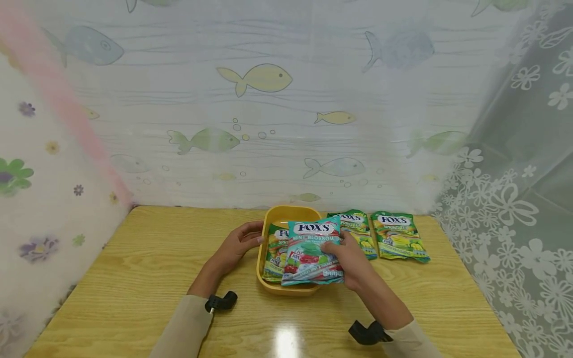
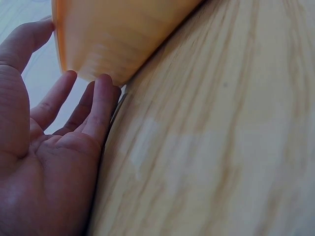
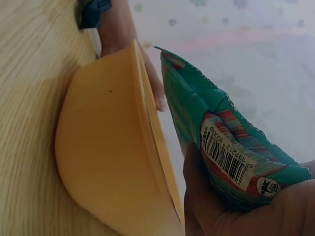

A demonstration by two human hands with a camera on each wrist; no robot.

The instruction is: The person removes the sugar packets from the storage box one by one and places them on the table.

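My right hand [image 1: 353, 261] grips a teal Fox's Mint Blossom candy bag [image 1: 311, 248] by its right side, thumb on the printed front. In the head view the bag overlaps the right part of a yellow plastic tub [image 1: 291, 290]. From the right wrist, the candy bag [image 3: 221, 142] appears tilted above the tub's rim, its barcode showing. Inside the tub lies a green Fox's Spring Tea candy bag [image 1: 273, 256], partly hidden behind the teal one. On the tub's left side, my left hand [image 1: 235, 248] rests with loosely extended fingers [image 2: 101, 105] against the wall.
Two more green Fox's bags lie right of the tub: a nearer bag [image 1: 364, 238], partly covered by my right hand, and a farther bag [image 1: 398, 236]. All stand on a wooden table [image 1: 147, 278]. Behind it hangs a fish-patterned curtain [image 1: 268, 124].
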